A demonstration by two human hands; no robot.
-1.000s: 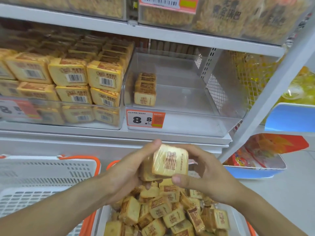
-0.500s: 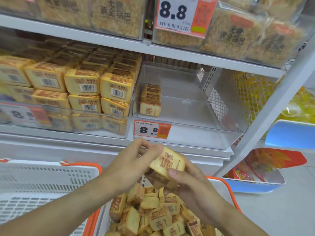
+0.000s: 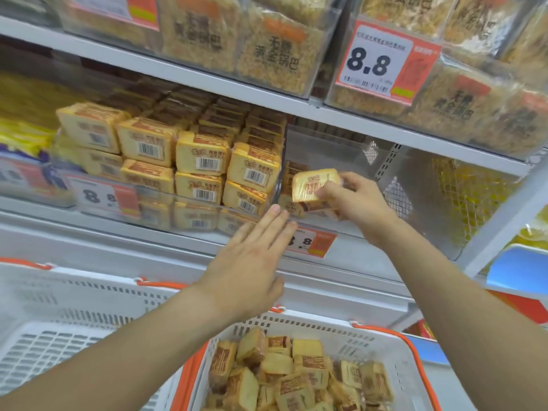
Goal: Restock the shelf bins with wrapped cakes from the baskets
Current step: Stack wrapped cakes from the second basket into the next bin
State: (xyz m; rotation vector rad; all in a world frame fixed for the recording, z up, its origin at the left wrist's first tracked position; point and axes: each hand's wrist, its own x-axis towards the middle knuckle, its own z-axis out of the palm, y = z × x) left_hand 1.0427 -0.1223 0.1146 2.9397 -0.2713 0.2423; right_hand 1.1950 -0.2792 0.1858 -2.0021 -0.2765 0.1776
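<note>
Raised from basket point(image 3: 299, 327) since prev. frame: R hand point(image 3: 360, 203) pinches cake point(image 3: 312, 185) at near-empty bin point(image 3: 385, 185) mouth, face toward viewer, slot just behind; L hand point(image 3: 252, 262) open, lower.

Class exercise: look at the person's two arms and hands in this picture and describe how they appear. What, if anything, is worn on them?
Both forearms are bare as far as the picture shows: no sleeves in view. The left hand and the right hand wear no gloves, and no rings, watch or wristband can be seen. The fingernails look short and unpainted.
</note>
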